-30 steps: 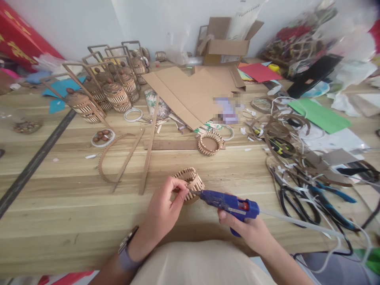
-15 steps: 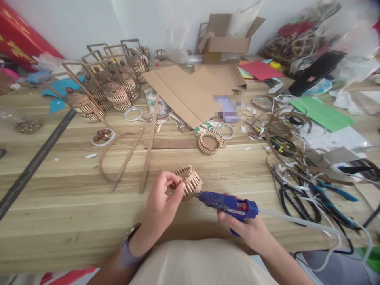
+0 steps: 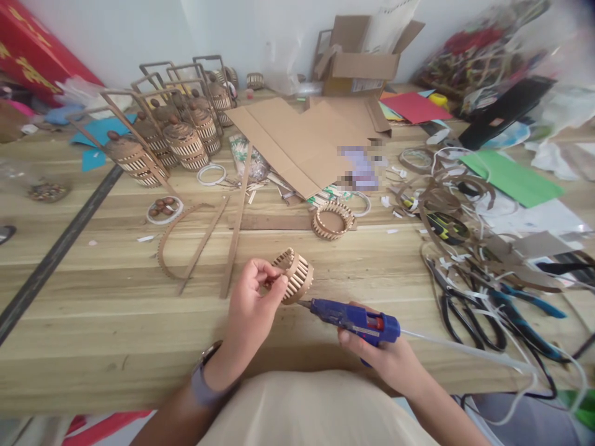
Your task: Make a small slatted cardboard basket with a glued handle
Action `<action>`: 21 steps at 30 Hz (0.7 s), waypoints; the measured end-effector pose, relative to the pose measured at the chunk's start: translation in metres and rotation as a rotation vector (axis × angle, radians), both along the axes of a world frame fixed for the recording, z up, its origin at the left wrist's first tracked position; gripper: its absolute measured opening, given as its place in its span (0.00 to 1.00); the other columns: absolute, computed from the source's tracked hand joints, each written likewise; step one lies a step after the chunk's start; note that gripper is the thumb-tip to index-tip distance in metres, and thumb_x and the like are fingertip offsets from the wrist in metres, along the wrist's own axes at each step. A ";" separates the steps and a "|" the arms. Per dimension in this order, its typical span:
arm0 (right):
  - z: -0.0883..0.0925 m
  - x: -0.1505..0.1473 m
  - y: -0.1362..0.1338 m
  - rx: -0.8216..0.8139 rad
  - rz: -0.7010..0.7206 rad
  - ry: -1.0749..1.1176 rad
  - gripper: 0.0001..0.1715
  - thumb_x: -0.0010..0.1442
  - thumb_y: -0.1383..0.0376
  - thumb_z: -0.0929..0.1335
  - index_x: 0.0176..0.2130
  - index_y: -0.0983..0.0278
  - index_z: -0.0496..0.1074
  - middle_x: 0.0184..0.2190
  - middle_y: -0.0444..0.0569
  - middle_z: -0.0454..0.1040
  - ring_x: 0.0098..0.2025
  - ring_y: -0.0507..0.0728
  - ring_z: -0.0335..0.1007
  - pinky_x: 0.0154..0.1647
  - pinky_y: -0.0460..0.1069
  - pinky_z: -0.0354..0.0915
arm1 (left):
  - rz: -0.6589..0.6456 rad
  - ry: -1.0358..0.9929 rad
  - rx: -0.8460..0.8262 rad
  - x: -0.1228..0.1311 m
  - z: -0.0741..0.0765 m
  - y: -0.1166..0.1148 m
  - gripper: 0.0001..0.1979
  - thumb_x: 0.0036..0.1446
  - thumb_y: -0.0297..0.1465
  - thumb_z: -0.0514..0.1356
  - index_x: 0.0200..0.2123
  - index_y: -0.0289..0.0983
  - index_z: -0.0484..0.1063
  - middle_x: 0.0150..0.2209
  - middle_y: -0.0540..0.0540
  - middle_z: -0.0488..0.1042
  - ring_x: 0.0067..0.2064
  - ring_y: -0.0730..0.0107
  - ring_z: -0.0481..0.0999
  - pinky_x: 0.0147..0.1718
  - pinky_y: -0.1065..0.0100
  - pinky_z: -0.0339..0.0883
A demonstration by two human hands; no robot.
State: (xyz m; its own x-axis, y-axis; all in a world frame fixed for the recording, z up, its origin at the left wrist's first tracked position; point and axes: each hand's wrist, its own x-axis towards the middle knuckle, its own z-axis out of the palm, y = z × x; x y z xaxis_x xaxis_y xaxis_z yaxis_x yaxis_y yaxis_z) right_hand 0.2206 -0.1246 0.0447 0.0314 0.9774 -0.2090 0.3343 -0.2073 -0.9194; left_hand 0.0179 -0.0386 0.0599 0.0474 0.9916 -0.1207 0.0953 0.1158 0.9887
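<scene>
My left hand pinches a small round basket of cardboard slats by its rim and tilts it above the wooden table. My right hand grips a blue hot glue gun. Its nozzle points left and touches the basket's lower side. A white glue stick and cord trail right from the gun. A watch sits on my left wrist.
A second slatted ring lies beyond the basket. Long cardboard strips lie left of it. Finished lantern-like baskets stand at the back left. Flat cardboard sheets and an open box are behind. Pliers and scissors lie among curled strips at right.
My left hand has turned the basket, tipping its open side further left and lifting it slightly. The glue gun nozzle has stayed against the basket's lower edge.
</scene>
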 end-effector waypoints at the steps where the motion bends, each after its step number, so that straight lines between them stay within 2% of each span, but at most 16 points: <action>1: 0.000 0.000 0.000 0.007 -0.006 -0.008 0.20 0.56 0.47 0.69 0.27 0.60 0.67 0.24 0.44 0.68 0.28 0.54 0.65 0.30 0.48 0.67 | -0.003 -0.005 0.000 0.000 0.000 0.000 0.12 0.51 0.36 0.63 0.31 0.39 0.62 0.31 0.50 0.73 0.35 0.70 0.74 0.33 0.72 0.65; 6: -0.002 -0.001 -0.002 -0.015 -0.008 -0.031 0.20 0.56 0.48 0.69 0.28 0.60 0.68 0.24 0.44 0.69 0.29 0.55 0.66 0.32 0.49 0.68 | -0.018 -0.043 -0.006 0.001 -0.001 0.001 0.13 0.51 0.36 0.64 0.31 0.39 0.61 0.31 0.50 0.74 0.33 0.71 0.74 0.33 0.72 0.67; 11: -0.003 0.001 -0.004 -0.029 -0.077 -0.076 0.21 0.54 0.46 0.70 0.30 0.60 0.71 0.26 0.46 0.72 0.31 0.57 0.69 0.35 0.51 0.69 | -0.020 -0.069 -0.024 0.001 -0.001 0.001 0.13 0.51 0.36 0.65 0.31 0.39 0.61 0.30 0.50 0.74 0.31 0.72 0.73 0.30 0.73 0.67; 15: -0.003 0.002 -0.001 -0.011 -0.024 -0.072 0.21 0.55 0.46 0.69 0.28 0.61 0.71 0.25 0.46 0.71 0.29 0.57 0.68 0.31 0.50 0.69 | -0.025 -0.077 -0.029 0.001 0.000 0.001 0.14 0.51 0.36 0.65 0.31 0.39 0.61 0.30 0.50 0.74 0.31 0.72 0.73 0.30 0.73 0.67; 21: -0.013 0.000 -0.004 0.028 -0.074 -0.094 0.23 0.54 0.44 0.69 0.28 0.61 0.73 0.25 0.46 0.72 0.29 0.57 0.69 0.31 0.50 0.69 | -0.037 -0.069 -0.020 0.001 0.000 0.001 0.14 0.51 0.37 0.65 0.31 0.39 0.61 0.30 0.50 0.74 0.31 0.72 0.73 0.31 0.73 0.67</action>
